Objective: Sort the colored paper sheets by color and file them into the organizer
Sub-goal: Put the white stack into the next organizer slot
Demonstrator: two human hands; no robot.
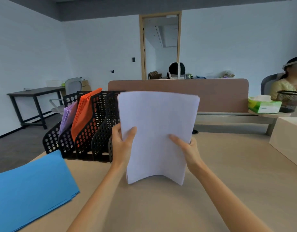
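**Hazards**

- The white stack [158, 131] stands upright over the middle of the desk [161, 206]. The left hand [122, 144] and right hand [188, 148] each clamp one side edge, thumb on the front face and fingers behind. The lower edge bows upward at its centre. Whether its corners touch the desk cannot be told.
- Uneven pressure from the thumbs would probably deepen the bow. Inner sheets could then slide down and fan out.
- The organizer [101, 131] sits at the far-left part of the desk, just beside the left hand. A bowed or fanned stack may catch on a divider top and crease. Sheets may also split across two slots.
- A push along the slots could shift the organizer toward the far edge, since nothing visible braces it.
- The blue stack [32, 186] lies flat at the near-left corner and appears to overhang the left edge. A brush from the left forearm could send it off.

**Containers**

- Organizer, leftmost slot: purple sheets [68, 114], upright and leaning.
- Second slot: orange sheets [85, 113], standing higher than the purple.
- Remaining slots to the right: no paper visible. The last one is partly hidden by the left hand.
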